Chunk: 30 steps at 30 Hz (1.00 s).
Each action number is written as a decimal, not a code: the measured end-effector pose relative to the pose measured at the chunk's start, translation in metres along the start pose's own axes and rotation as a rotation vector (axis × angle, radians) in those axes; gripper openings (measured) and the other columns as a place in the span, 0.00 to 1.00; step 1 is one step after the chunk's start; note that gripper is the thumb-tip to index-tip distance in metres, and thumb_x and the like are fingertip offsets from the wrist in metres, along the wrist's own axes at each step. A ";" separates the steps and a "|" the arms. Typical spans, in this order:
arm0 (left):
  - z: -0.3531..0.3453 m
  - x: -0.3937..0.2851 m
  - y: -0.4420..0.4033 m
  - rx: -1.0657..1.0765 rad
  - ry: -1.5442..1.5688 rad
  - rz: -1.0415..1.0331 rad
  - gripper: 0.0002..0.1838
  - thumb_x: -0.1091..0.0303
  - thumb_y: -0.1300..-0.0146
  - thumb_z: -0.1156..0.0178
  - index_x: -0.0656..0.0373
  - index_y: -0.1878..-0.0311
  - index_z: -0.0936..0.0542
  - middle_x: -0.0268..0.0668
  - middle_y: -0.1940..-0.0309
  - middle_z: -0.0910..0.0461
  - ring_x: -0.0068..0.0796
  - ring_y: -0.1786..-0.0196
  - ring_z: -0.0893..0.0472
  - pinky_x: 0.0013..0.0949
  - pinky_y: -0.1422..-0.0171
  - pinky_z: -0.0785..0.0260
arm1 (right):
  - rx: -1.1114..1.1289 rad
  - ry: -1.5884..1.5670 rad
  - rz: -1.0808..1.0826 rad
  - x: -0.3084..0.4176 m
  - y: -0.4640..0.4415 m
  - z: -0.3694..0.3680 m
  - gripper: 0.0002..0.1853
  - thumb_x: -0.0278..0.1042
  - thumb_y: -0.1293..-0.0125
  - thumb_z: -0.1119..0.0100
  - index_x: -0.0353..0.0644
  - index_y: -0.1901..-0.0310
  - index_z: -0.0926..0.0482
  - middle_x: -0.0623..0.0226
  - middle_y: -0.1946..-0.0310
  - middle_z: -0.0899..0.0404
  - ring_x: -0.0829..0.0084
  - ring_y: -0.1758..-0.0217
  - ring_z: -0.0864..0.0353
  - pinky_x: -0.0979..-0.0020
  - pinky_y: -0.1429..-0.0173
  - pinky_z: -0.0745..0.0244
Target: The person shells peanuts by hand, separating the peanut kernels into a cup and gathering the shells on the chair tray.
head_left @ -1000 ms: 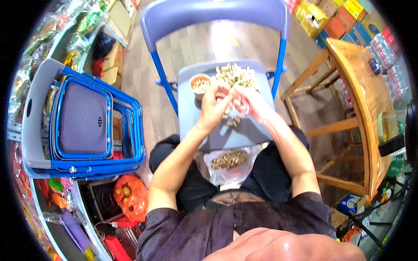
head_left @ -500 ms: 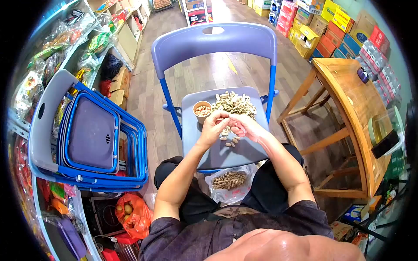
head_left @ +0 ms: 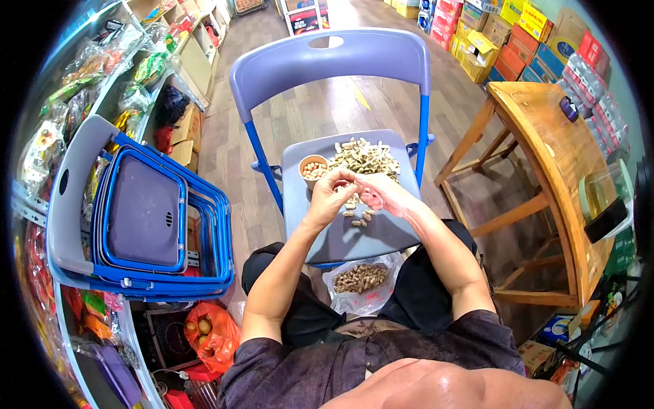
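Note:
My left hand [head_left: 332, 196] and my right hand [head_left: 381, 194] meet fingertip to fingertip over the grey seat [head_left: 327, 238] of a folding chair. Both are closed in a pinch, and what lies between the fingers is too small and covered to make out. A paper cup [head_left: 313, 168] of shelled peanuts stands just beyond my left hand. Behind my right hand spreads a heap of peanut shells [head_left: 364, 157]. A few whole peanuts [head_left: 360, 218] lie on the seat below my hands. Between my knees, a plastic bag [head_left: 361, 301] holds many unshelled peanuts [head_left: 360, 278].
Folded blue chairs [head_left: 143, 211] lean at the left, beside shelves of packaged goods [head_left: 88, 61]. An orange bag [head_left: 212, 335] with round items sits at the lower left. At the right stands a wooden table [head_left: 545, 129]; stacked cartons [head_left: 521, 51] are behind it.
The view has tilted up since the first frame, showing more floor and boxes at the back. My hands remain together over the seat, with small shifts of the fingers.

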<state>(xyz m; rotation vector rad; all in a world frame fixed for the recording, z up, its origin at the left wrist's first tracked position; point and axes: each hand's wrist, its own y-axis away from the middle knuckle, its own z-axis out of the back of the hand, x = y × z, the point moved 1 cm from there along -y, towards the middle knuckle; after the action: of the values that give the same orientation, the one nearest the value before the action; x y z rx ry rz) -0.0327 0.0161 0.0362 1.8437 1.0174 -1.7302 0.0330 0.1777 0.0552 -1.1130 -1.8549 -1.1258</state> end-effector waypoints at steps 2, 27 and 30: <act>0.001 -0.004 0.000 -0.012 -0.109 -0.046 0.06 0.73 0.38 0.37 0.61 0.59 0.21 0.28 0.65 0.20 0.16 0.62 0.23 0.22 0.55 0.30 | -0.006 -0.011 0.003 0.000 -0.001 0.000 0.19 0.56 0.31 0.49 0.52 0.73 0.30 0.84 0.83 0.42 0.86 0.82 0.47 0.80 0.78 0.55; -0.009 0.005 -0.005 -0.032 -0.452 -0.128 0.05 0.76 0.45 0.37 0.63 0.66 0.22 0.33 0.72 0.23 0.23 0.65 0.24 0.28 0.59 0.31 | -0.067 0.221 0.005 -0.004 0.005 0.015 0.16 0.48 0.35 0.49 0.44 0.70 0.23 0.81 0.82 0.34 0.87 0.82 0.42 0.80 0.80 0.51; -0.010 0.006 -0.003 -0.019 -0.536 -0.178 0.06 0.75 0.46 0.36 0.63 0.66 0.22 0.38 0.71 0.22 0.28 0.67 0.23 0.31 0.59 0.30 | -0.036 0.245 0.004 -0.009 0.002 0.021 0.16 0.48 0.36 0.49 0.44 0.73 0.23 0.80 0.82 0.33 0.87 0.82 0.41 0.79 0.80 0.50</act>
<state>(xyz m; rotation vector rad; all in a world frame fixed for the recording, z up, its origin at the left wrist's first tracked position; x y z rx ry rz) -0.0285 0.0269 0.0319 1.1930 0.9828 -2.1443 0.0359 0.1949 0.0401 -0.9515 -1.6470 -1.2389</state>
